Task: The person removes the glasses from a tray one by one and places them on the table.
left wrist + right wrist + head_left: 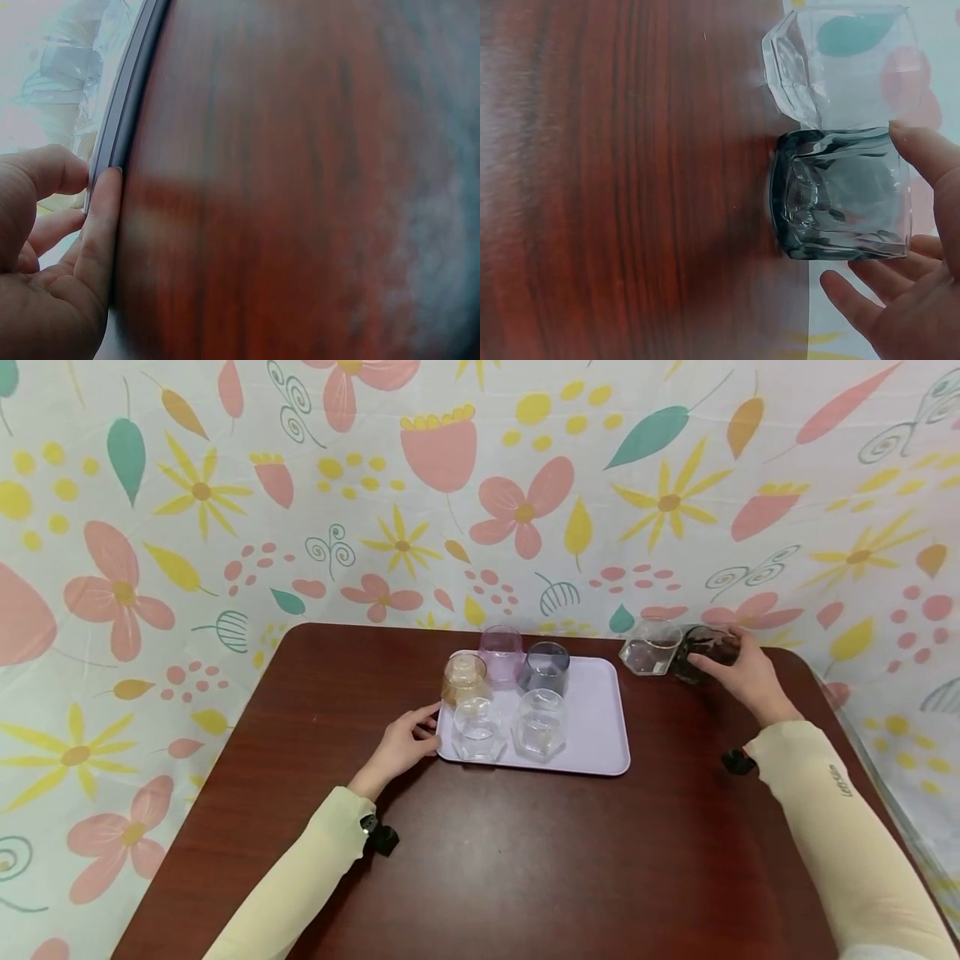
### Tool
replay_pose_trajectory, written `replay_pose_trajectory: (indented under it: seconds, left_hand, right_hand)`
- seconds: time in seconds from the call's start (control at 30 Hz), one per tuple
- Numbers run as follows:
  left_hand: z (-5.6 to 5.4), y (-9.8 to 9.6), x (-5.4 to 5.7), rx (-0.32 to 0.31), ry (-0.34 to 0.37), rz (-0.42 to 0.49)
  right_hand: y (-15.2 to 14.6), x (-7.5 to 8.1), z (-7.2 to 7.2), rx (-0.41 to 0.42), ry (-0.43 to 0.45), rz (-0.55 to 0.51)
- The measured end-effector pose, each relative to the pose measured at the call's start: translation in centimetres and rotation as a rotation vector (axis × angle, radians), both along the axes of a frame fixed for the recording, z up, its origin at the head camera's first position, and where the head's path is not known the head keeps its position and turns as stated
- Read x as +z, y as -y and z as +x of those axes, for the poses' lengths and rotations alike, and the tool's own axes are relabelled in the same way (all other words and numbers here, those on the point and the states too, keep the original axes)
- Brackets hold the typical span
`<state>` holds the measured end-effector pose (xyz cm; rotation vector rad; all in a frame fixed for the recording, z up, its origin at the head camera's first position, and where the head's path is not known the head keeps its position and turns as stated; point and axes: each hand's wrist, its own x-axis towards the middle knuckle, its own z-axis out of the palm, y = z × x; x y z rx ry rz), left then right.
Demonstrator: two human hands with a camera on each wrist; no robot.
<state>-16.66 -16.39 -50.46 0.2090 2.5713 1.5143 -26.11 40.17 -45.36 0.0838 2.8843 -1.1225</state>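
A dark glass (708, 653) stands upright at the far right of the surface (487, 868), near its back edge. The right hand (750, 681) holds it: the thumb touches one side near the rim and the fingers reach round the other side, parted by about the width of the glass. Just to its left stands a clear glass (649, 648) with an angular base.

Nearer the middle of the surface lies a pale purple tray (597, 727). The left hand (399, 743) pinches its left edge near the front corner, thumb and fingers closed on the rim with only the rim's thickness between them.

Five glasses sit on the tray, toward its left and middle: an amber glass (465, 681) at the left, a pink glass (501, 652) at the back, a smoky grey glass (545, 667) beside that, and two more clear ones in front.

Both arms wear pale yellow sleeves (832, 827), each with a small black device (382, 838) at the wrist. Behind the surface hangs a white cloth (442, 522) printed with pink, yellow and green flowers and leaves.
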Motion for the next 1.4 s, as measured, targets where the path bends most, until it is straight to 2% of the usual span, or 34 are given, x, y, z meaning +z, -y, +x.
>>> replay_pose_trajectory:
  seconds: [0.17,0.4,0.83,1.23,1.4]
  left_hand:
    - [-0.1,-0.1,0.0,-0.002,-0.009,0.0]
    - [0.0,0.0,0.0,-0.007,-0.021,0.003]
    - [0.0,0.0,-0.1,-0.006,-0.007,0.028]
    - [0.0,-0.1,0.0,0.005,-0.008,0.023]
    - [0.0,-0.1,-0.2,0.001,-0.011,0.024]
  right_hand:
    - [0.0,0.4,1.2,-0.017,-0.042,0.001]
    - [0.5,0.9,3.8,-0.025,-0.101,-0.002]
    - [3.9,2.4,8.8,0.049,-0.211,-0.012]
    - [8.3,1.9,11.2,0.124,-0.351,-0.057]
    - [10.0,1.7,11.9,0.157,-0.367,-0.082]
